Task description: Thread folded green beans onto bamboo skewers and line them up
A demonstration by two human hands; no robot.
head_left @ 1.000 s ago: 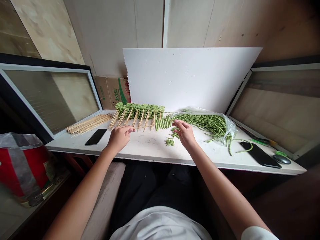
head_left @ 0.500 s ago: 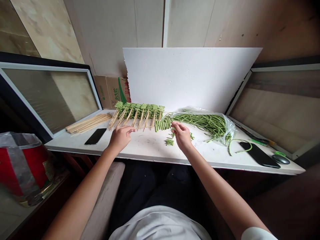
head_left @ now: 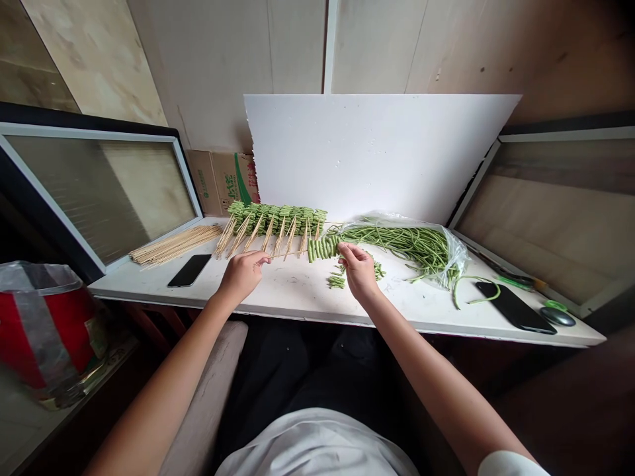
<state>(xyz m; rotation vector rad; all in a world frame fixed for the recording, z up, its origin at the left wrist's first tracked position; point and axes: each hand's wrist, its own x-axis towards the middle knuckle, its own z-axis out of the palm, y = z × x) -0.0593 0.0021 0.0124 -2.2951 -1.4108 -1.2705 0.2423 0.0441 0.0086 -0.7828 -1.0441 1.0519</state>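
Observation:
My left hand point(head_left: 244, 272) is closed on the bare end of a thin bamboo skewer point(head_left: 290, 253), held roughly level above the table. Several cut green bean pieces point(head_left: 322, 248) are threaded side by side on its right part. My right hand point(head_left: 359, 266) pinches at the far right end of that row, its fingertips on the last bean piece; the skewer's tip is hidden there. Below and beside this hand lie loose cut bean pieces point(head_left: 336, 282). Behind the hands, finished-looking bean skewers point(head_left: 278, 218) lie stacked in a row, their bare sticks pointing toward me.
On the white table point(head_left: 292, 291), bare skewers point(head_left: 173, 243) and a phone point(head_left: 189, 270) lie at left. Long beans point(head_left: 401, 239) fill a clear plastic bag point(head_left: 455, 254) at right, near another black phone point(head_left: 516, 307). A white board point(head_left: 381, 152) and a cardboard box point(head_left: 223, 175) stand behind.
Both hands have shifted only slightly, the right one a little left and down against the row of beans. The skewer stays held between them.

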